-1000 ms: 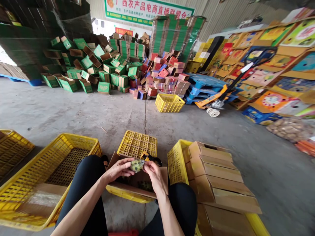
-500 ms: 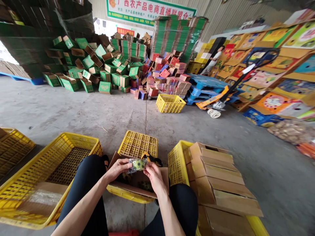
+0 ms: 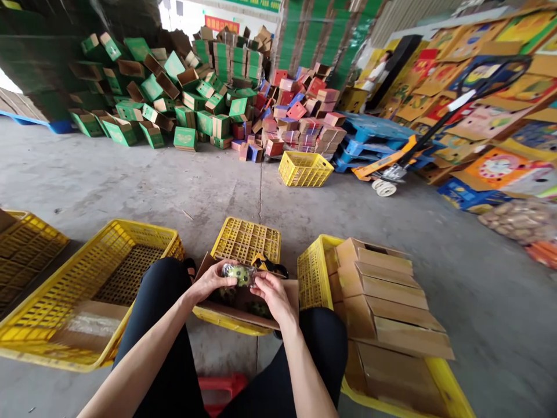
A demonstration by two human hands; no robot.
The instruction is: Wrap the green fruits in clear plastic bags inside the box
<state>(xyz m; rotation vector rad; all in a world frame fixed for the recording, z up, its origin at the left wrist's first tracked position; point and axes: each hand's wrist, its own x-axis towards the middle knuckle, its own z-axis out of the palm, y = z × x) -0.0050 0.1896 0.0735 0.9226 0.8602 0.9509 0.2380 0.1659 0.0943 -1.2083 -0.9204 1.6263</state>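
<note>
A small green item with dark spots, wrapped in clear plastic (image 3: pixel 240 275), hangs between my two hands. My left hand (image 3: pixel 213 280) pinches its left end, and my right hand (image 3: pixel 268 290) grips the right end. What the item is, I cannot make out. Beneath it is an open cardboard box (image 3: pixel 204 268), resting on a yellow crate (image 3: pixel 235 323) between my knees. Dark green pieces lie partly hidden inside the box. Behind my right fingers sits a yellow-and-black tool (image 3: pixel 267 264), perhaps a tape dispenser.
Left of me stands a yellow crate (image 3: pixel 174 235) with cardboard and clear plastic inside. On my right, another crate (image 3: pixel 311 278) carries several closed cardboard boxes (image 3: pixel 387 299). Farther off are a small yellow crate (image 3: pixel 304 171), a pallet jack (image 3: pixel 391 168) and heaped green boxes (image 3: pixel 185 138).
The view has tipped slightly downward, so the surroundings sit higher. Both hands still hold the wrapped item, which has turned a little between the fingers.
</note>
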